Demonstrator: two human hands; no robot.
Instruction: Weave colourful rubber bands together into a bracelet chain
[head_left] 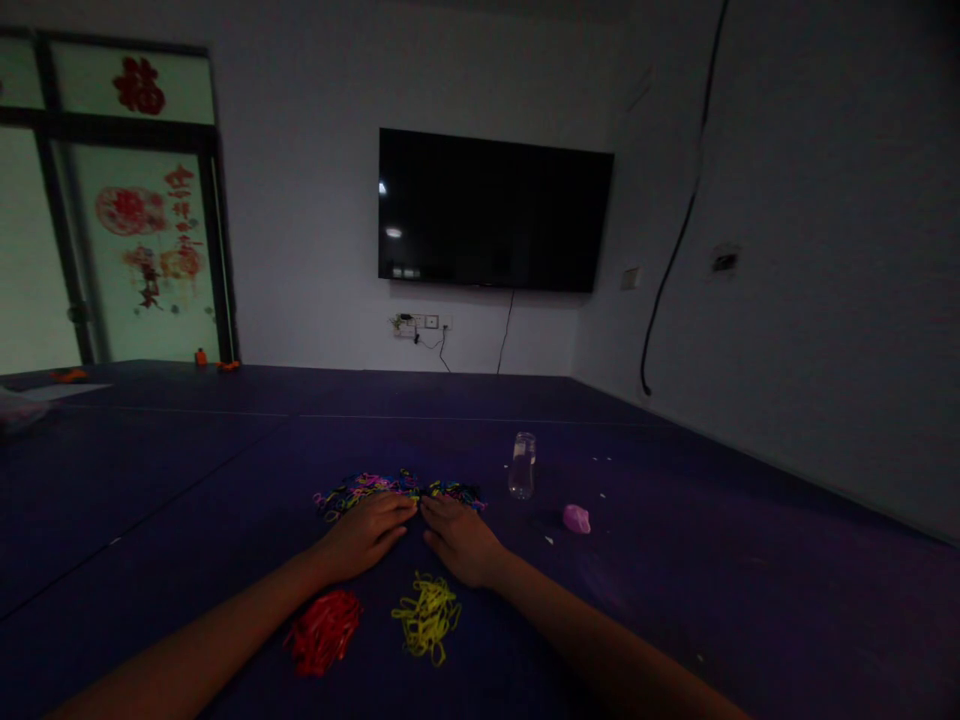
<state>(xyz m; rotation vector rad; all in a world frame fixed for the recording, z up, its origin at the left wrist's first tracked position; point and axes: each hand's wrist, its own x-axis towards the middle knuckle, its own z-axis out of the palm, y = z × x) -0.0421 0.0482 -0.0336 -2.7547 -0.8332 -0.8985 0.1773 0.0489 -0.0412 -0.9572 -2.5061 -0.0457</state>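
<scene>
A spread pile of mixed-colour rubber bands [352, 490] lies on the dark purple tabletop [247, 480], with blue, pink, yellow and black among them. My left hand [369, 532] rests at its near edge, palm down, fingers stretched forward. Beside it, my right hand [463, 540] lies in the same way, its fingertips close to the left ones and touching the bands. Nothing shows gripped in either hand, though my fingers cover part of the pile. Nearer to me sit a red heap of rubber bands [325, 630], by my left forearm, and a yellow heap [427, 617] between my arms.
Right of the pile lies a clear plastic bottle [523, 466], with a pink lump-shaped object [576, 518] nearby. White scraps [550, 541] dot the surface. Small orange objects [228, 366] sit at the far left. A black cable [679, 240] hangs along the right wall.
</scene>
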